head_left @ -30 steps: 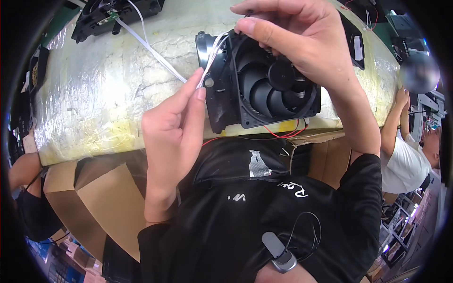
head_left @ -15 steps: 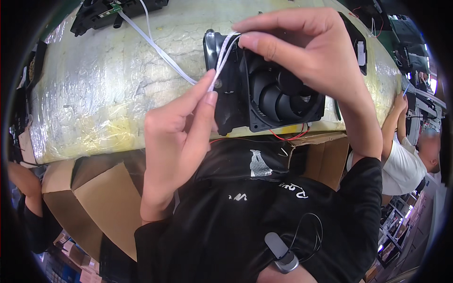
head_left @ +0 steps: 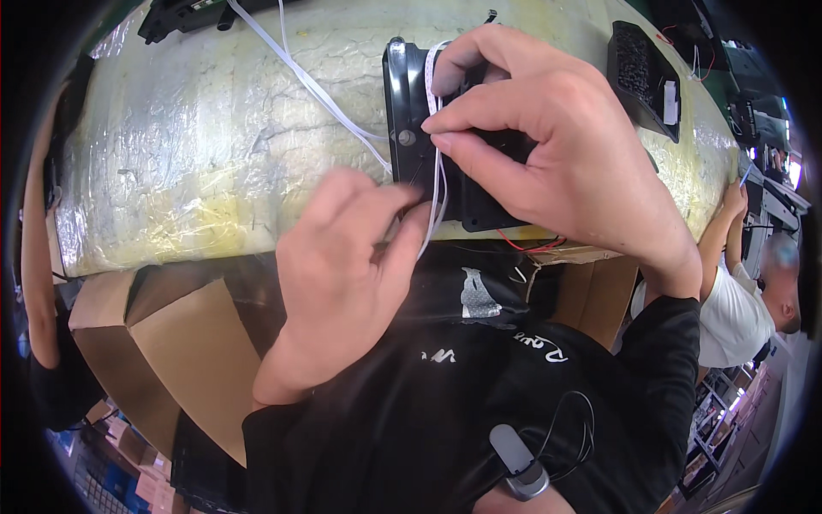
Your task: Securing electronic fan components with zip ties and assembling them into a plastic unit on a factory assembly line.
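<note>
- The workbench [head_left: 214, 154], wrapped in crinkled clear film over a pale yellowish top, fills the upper half of the view; every place below is given against it.
- Cardboard boxes [head_left: 163, 343] stand under the workbench's near edge, to the left of the person's black shirt.
- A black fan housing [head_left: 411, 154] stands on edge at the workbench's near edge, right of centre, with thin red wires trailing from beneath it.
- The right hand [head_left: 556, 163] is clamped around the fan housing from above, fingers curled tight, thumb and forefinger also pinching a thin white tie [head_left: 438, 171] against the frame.
- The left hand [head_left: 342, 274] hovers just off the workbench's near edge, fingers narrowed into a pinch on the tie's lower end.
- Risk, as I judge it: the tie is thin and taut, so an uneven pull could slip it off the frame corner or tip the housing off the edge.
- A second black part [head_left: 642, 68] lies further back to the right.
</note>
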{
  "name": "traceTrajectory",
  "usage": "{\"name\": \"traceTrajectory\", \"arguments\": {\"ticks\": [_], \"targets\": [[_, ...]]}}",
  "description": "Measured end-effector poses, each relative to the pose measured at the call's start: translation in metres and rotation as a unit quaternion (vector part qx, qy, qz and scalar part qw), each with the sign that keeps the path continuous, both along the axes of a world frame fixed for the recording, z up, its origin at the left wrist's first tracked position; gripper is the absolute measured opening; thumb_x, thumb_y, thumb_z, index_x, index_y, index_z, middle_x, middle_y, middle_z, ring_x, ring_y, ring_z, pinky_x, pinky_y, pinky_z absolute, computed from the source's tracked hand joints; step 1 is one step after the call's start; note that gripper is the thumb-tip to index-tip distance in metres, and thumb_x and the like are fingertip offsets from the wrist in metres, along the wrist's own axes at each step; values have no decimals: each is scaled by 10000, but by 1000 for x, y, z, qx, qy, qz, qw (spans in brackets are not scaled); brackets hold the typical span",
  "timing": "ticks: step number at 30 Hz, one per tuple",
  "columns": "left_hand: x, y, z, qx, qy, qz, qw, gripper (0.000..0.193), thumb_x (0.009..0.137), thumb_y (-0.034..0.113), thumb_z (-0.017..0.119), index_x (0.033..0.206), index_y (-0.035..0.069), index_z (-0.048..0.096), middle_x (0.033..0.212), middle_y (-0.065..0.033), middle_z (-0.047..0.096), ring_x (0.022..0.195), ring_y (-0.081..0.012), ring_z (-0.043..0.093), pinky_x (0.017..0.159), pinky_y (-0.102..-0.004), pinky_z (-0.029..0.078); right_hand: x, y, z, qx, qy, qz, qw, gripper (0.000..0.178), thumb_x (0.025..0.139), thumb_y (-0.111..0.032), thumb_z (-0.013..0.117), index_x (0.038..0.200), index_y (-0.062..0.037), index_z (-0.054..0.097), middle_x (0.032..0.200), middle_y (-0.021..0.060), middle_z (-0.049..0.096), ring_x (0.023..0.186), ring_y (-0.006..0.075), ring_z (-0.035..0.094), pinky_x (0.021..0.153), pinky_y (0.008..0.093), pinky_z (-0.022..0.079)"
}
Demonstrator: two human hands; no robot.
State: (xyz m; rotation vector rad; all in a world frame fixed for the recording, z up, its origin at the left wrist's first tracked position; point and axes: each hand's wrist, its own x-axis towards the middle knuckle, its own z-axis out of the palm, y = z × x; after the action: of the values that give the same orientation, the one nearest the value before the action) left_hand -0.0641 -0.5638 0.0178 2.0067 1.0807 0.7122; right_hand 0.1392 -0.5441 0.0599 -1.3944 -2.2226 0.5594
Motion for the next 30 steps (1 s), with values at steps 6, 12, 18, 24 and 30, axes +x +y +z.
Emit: {"name": "traceTrajectory", "arguments": {"ticks": [6,12,18,24,30], "targets": [[4,3,-9,-146,-77,-13,986,155,838,16,673,941,9,557,688,-132,575,549,-258,571,500,-372,424,-3,-3,4,2,-45,7,999,140,740,3,723,881,4,715,875,104,637,750,261,634,643,321,498],[-3,17,0,-323,-254,-6,912,135,893,-70,612,1028,-76,621,782,-104,685,640,-102,653,565,-221,524,0,-12,2,-15,-11,21,1000,176,758,46,693,927,3,715,883,110,643,750,273,632,637,322,498],[-4,24,-16,-408,-345,-9,845,185,925,-50,592,1094,-85,659,898,-148,691,724,-163,688,603,-244,557,-1,-16,11,-17,-49,37,998,234,786,49,673,1015,8,695,930,118,660,784,276,648,661,324,509],[-1,27,-25,-294,-376,-52,877,201,904,-57,622,1097,-106,648,979,-162,658,657,-142,670,577,-218,556,2,-11,4,-2,5,51,999,231,791,64,666,1012,8,695,946,118,670,788,277,654,665,321,512],[-3,34,-26,-338,-365,-32,867,264,828,-99,682,1086,-121,631,869,-165,688,679,-133,675,585,-211,557,6,-10,0,-13,39,44,998,227,782,68,678,997,2,704,916,114,678,795,258,665,672,314,516]]}}
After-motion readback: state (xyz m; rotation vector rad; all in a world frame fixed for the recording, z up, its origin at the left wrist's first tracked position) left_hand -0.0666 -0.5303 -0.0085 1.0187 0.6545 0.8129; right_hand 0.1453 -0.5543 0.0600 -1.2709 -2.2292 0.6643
